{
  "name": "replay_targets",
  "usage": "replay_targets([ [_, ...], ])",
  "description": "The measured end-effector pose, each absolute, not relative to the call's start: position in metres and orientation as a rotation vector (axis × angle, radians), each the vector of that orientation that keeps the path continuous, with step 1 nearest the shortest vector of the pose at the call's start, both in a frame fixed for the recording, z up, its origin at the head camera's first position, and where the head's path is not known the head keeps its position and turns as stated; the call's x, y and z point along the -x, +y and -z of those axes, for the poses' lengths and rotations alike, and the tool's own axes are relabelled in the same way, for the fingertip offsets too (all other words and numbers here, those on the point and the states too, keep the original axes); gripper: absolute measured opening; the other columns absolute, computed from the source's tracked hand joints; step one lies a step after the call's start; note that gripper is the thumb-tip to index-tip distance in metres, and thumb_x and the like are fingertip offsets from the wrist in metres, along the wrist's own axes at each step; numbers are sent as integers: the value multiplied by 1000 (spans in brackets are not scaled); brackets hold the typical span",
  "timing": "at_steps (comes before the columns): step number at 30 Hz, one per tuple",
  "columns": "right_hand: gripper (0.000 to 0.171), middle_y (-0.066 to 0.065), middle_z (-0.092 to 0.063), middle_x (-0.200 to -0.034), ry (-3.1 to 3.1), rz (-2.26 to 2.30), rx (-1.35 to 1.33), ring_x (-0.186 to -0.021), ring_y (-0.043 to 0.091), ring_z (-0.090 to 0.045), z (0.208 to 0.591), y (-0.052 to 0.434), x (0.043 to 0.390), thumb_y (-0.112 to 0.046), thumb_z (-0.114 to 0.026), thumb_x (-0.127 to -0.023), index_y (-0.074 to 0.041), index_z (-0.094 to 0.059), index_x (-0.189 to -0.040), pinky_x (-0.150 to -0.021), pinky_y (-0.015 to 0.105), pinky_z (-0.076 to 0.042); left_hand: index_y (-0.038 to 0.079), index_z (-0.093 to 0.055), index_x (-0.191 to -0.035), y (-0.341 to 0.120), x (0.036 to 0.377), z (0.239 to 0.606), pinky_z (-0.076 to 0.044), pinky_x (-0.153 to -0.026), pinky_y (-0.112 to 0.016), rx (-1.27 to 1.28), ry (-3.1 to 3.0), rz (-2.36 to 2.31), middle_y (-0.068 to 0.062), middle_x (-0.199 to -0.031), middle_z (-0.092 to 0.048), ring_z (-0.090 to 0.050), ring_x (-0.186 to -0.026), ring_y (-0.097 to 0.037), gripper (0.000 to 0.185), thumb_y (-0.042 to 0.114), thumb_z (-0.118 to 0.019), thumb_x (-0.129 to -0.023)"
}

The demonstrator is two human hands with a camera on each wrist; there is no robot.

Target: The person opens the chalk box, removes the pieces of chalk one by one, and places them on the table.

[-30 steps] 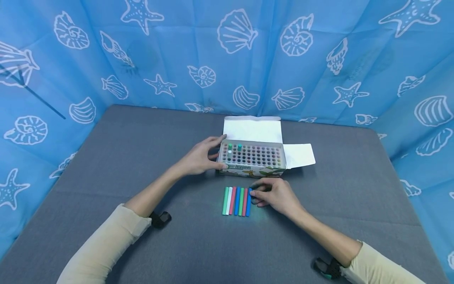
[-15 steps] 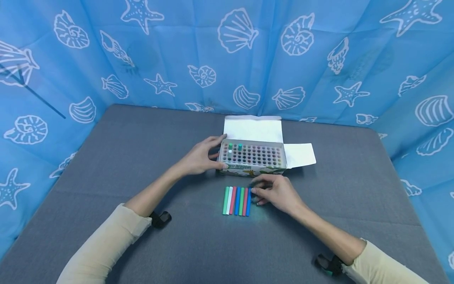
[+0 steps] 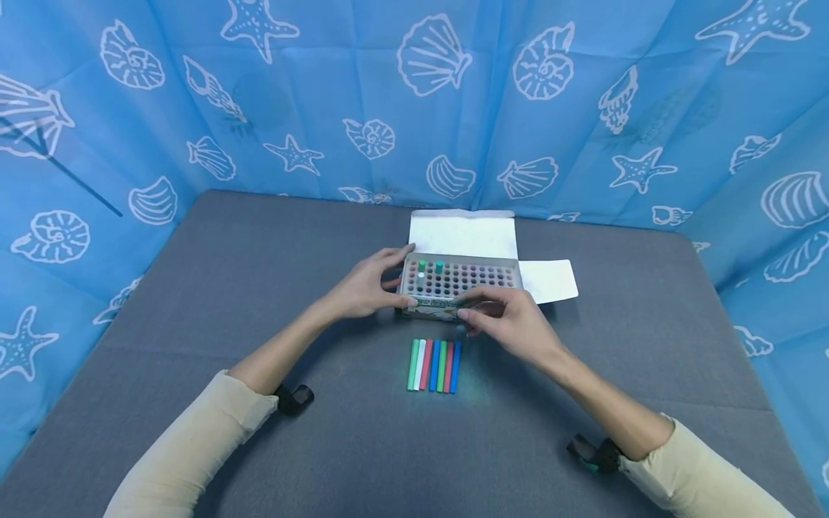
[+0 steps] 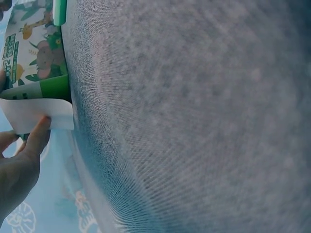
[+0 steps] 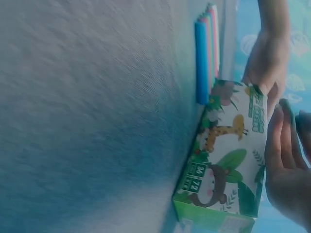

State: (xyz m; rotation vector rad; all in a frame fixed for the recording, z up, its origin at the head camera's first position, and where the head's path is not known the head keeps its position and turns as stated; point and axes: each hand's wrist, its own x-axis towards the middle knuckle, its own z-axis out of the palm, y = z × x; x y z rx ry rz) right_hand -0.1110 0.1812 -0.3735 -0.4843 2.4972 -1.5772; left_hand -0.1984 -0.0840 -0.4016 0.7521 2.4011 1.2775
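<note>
Head view: left hand [image 3: 363, 291] curled round the left end of the open chalk box [image 3: 460, 282], steadying it on the grey surface [image 3: 259, 302]. Right hand [image 3: 512, 324] hovered at the box's front edge, fingers bent; holding anything or not, could not tell. Box nearly full of upright sticks, two teal ends [image 3: 430, 267] standing proud. Six loose chalks [image 3: 435, 365] lay in a row just before the box.

Left wrist: fingertips [image 4: 41, 133] touched the white flap [image 4: 36, 114].

Right wrist: printed box front [image 5: 226, 155] (giraffe pattern) close to the palm.

Risk, by judgement: loose chalks rolled or snapped by a passing wrist; box tipped if knocked.
</note>
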Motion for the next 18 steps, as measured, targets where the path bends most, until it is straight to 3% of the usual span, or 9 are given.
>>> replay_targets([
  [3, 21, 13, -69, -104, 2511, 1593, 510, -78, 22, -71, 369, 180, 118, -4, -68, -94, -2, -70, -115, -73, 46, -63, 16, -24, -159, -84, 199, 402, -51, -102, -25, -745, 2400, -1277, -16, -153, -32, -47, -133, -32, 95, 18, -82, -84],
  [11, 19, 10, -72, -100, 2647, 1553, 536, -83, 21, -70, 367, 176, 140, -7, -67, -95, -4, -71, -113, -70, 27, -60, 15, -24, -159, -84, 200, 401, -50, -103, -27, -741, 2392, -1281, -16, -153, -32, -47, -133, -33, 95, 17, -82, -84],
  [18, 19, 8, -71, -104, 2751, 1454, 473, -93, 21, -69, 369, 172, 155, -9, -67, -95, -7, -71, -114, -82, 36, -60, 16, -23, -159, -84, 201, 403, -49, -104, -25, -744, 2368, -1304, -16, -153, -31, -44, -135, -33, 95, 16, -82, -84],
])
